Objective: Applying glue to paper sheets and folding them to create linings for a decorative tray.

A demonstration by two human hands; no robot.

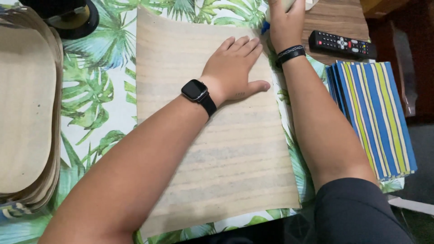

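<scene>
the left hand (pixel 235 68) is pressing flat, fingers spread wide, on the upper right part of the tan wood-grain sheet (pixel 212 149), holding nothing — just pinning it down. the sheet is lying on the leaf-print tablecloth (pixel 95 95), its long axis running away from the person and leaning slightly left, its grain lines crossing it side to side, its far left corner lifting a little. the right hand (pixel 285 22) is reaching just past the sheet's far right corner, curling around something pale at the frame edge; what it is i cannot tell. judging by this, the sheet is being flattened and held in place, and nothing is showing on its surface yet — no marks, no cuts. left of the sheet a stack of rounded tan pieces (pixel 27 113) is sitting; right of it, striped blue and green sheets (pixel 375 117), and beyond those a black remote (pixel 342 44).
</scene>
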